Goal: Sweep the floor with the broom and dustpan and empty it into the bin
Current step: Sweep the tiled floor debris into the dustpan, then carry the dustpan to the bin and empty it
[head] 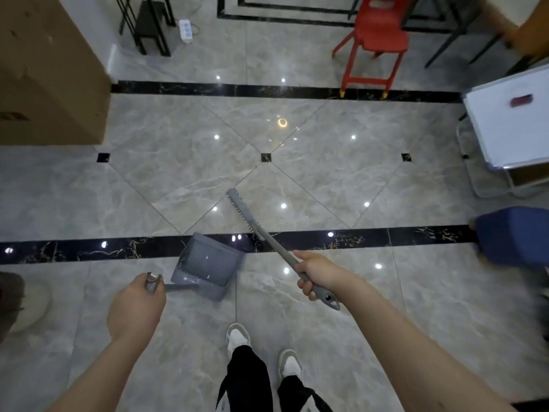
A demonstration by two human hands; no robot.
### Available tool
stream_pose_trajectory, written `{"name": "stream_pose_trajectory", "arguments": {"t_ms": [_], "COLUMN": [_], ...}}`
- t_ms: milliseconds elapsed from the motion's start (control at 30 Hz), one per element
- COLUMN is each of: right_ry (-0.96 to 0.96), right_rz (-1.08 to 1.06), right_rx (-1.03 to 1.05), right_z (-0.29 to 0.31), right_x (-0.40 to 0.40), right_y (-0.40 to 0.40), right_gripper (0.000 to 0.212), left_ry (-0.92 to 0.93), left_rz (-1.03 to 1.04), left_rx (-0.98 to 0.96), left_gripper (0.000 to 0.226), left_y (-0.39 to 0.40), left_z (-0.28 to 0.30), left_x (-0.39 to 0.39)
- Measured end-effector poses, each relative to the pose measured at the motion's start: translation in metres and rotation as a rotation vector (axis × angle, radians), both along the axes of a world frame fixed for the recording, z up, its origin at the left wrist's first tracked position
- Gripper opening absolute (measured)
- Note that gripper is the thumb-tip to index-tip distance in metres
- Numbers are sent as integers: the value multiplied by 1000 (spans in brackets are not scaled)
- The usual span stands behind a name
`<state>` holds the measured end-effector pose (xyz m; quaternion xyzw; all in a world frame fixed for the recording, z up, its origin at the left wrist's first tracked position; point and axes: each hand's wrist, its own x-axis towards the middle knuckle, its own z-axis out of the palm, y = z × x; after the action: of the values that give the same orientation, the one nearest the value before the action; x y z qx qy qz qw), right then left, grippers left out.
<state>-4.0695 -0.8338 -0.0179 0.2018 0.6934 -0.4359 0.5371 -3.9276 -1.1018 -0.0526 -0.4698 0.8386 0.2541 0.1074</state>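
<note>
Gripping broom [261,233] right hand [316,275], dustpan [208,264] left hand [139,301].

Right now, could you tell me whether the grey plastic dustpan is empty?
Not empty: the grey plastic dustpan shows several small white specks inside.

This looks like an office or workroom rather than a home. The polished marble-look floor [184,173] has black inlaid border strips [267,91], and along the edges stand a large cardboard box [50,72], a red plastic chair [375,40], black metal table legs [148,25], a power strip [185,31] and a whiteboard [511,126] on a frame.
</note>
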Motion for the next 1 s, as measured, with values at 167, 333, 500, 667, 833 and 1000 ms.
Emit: {"name": "stream_pose_trajectory", "arguments": {"t_ms": [167, 333, 500, 667, 833, 1000], "right_ry": [-59, -107, -37, 3, 50, 78], "right_rz": [-213, -435, -363, -380, -277, -223], "right_rx": [27, -52, -77, -203, -219, -307], "right_z": [18, 51, 95, 129, 161, 185], "right_x": [12, 18, 16, 3, -2, 6], "right_y": [37, 71, 102, 96, 43, -42], "right_gripper": [28, 24, 23, 27, 29, 27], "left_ry": [-22, -17, 25, 80, 94, 137], "left_rz": [-91, -168, -187, -102, 76, 297], "left_rx": [-54, -92, -128, -189, -240, -216], "left_gripper": [29, 31, 30, 27, 26, 26], "left_y": [30, 60, 81, 81, 58, 16], "left_z": [33, 76, 119, 149, 179, 186], "left_x": [1, 6, 28, 59, 107, 155]}}
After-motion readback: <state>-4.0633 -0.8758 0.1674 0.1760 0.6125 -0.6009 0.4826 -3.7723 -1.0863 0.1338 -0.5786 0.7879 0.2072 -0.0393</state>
